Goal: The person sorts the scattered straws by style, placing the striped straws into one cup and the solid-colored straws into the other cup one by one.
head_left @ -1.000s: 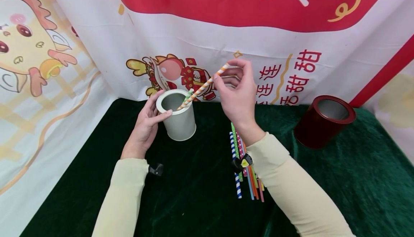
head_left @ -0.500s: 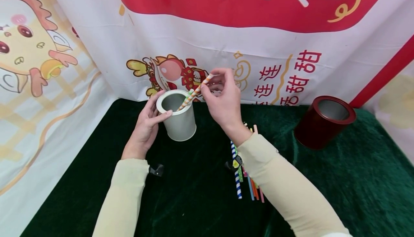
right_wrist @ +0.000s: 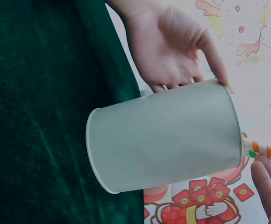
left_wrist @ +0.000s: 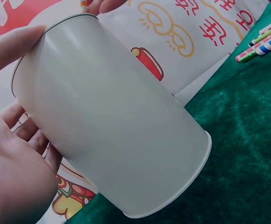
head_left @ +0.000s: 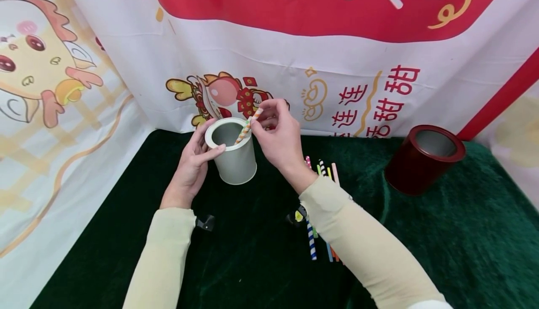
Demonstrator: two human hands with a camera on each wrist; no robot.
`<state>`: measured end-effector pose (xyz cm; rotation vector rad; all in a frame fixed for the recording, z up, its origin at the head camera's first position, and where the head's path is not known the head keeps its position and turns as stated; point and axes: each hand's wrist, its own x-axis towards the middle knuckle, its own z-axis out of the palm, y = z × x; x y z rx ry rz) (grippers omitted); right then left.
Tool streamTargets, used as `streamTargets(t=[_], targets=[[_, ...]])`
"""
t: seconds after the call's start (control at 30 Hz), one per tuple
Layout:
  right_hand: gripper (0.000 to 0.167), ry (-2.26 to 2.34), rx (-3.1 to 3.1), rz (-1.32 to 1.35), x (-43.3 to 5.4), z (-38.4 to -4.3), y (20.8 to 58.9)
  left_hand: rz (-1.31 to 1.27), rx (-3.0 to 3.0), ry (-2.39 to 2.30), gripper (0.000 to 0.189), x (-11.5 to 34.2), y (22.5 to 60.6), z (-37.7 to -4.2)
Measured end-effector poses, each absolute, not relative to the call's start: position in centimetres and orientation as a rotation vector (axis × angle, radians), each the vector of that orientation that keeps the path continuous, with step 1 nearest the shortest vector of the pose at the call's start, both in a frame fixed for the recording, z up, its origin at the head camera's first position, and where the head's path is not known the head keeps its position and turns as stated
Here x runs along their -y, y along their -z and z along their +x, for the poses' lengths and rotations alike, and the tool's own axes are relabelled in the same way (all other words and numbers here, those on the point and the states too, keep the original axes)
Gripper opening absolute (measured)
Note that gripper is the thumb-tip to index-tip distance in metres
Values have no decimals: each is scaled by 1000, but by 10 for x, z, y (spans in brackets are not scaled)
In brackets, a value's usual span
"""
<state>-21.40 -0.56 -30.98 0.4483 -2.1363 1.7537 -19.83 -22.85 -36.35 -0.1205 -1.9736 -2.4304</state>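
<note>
A grey-white can [head_left: 236, 166] with a pale rim stands at the back of the cloth, its mouth tilted toward me. My left hand [head_left: 190, 171] holds its left side, thumb over the rim and fingers behind. Between thumb and fingers, my right hand [head_left: 279, 138] pinches the upper end of an orange-and-white striped paper straw [head_left: 243, 133], whose lower part slants down into the can. Beside it a green-marked straw [right_wrist: 252, 153] pokes out of the mouth in the right wrist view. The straws' lower ends are hidden inside the can.
Several colourful straws [head_left: 311, 243] lie in a bundle on the dark green cloth [head_left: 252, 271], partly under my right forearm. A dark red can [head_left: 404, 168] stands at the right. Behind the table hangs a printed white and red cloth [head_left: 269, 61].
My right hand has moved left and down toward the can, and the orange-striped straw has slid deeper into it. My left hand has kept its hold on the can.
</note>
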Motion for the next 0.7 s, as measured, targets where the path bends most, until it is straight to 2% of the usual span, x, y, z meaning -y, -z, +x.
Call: streamTargets(t=[0.7], targets=[[28, -1730, 2231, 462, 10, -213, 317, -133, 1979, 2422, 70, 229, 368, -200]])
